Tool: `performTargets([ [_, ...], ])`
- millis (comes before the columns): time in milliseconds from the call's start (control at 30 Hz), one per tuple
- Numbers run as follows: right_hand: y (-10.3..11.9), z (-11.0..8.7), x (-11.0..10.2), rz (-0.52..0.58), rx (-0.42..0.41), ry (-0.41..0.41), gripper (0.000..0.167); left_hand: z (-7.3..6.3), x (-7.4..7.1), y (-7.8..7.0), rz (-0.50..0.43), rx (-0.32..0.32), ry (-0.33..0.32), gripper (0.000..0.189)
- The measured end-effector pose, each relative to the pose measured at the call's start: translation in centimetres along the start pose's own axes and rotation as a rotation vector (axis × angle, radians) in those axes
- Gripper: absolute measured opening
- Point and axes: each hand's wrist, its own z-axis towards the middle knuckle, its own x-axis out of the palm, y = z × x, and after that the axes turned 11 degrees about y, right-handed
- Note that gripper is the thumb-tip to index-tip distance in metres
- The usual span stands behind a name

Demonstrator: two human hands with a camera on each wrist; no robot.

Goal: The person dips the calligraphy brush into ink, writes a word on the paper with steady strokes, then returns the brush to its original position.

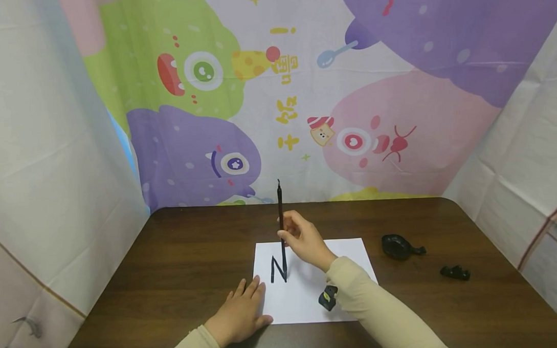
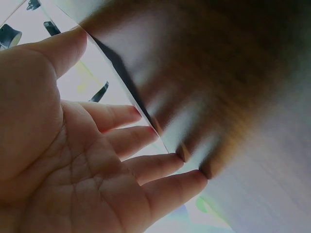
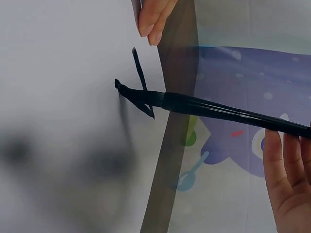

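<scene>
My right hand (image 1: 306, 242) pinches a dark ink brush (image 1: 280, 204) by its handle and holds it upright over a sheet of white paper (image 1: 301, 309). In the right wrist view, the bristle tip (image 3: 117, 84) meets the paper at the end of a black slanted stroke (image 3: 138, 104). Thick black strokes shaped like an N (image 1: 272, 270) mark the sheet's left part. My left hand (image 1: 241, 311) rests flat at the paper's left edge, fingers spread, thumb at the lower corner. Its fingertips (image 2: 146, 130) lie along the edge in the left wrist view.
Right of the paper sits a black dish with a short handle (image 1: 396, 246). Nearer the table's right side lies a small black brush rest (image 1: 454, 273). A small dark object with a yellow-green patch (image 1: 328, 298) shows beside the right cuff. A cartoon-print curtain (image 1: 287, 168) hangs behind the brown table (image 1: 193, 238).
</scene>
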Motion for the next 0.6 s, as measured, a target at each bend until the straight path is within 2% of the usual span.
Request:
performTargets([
  [67, -1.0, 0.2, 0.2, -0.011, 0.008, -0.009, 0.026, 0.0, 0.0, 0.0, 0.001, 0.0, 0.0, 0.077],
  [200, -0.8, 0.3, 0.3, -0.039, 0.017, -0.024, 0.026, 0.1, 0.0, 0.1, 0.003, -0.001, 0.001, 0.077],
  [467, 2.2, -0.3, -0.2, -0.046, 0.0, -0.032, 0.024, 0.1, 0.1, 0.1, 0.005, -0.002, 0.001, 0.077],
  [600, 2.6, -0.5, -0.3, -0.053, -0.012, -0.038, 0.024, 0.2, 0.1, 0.1, 0.004, -0.001, 0.004, 0.078],
])
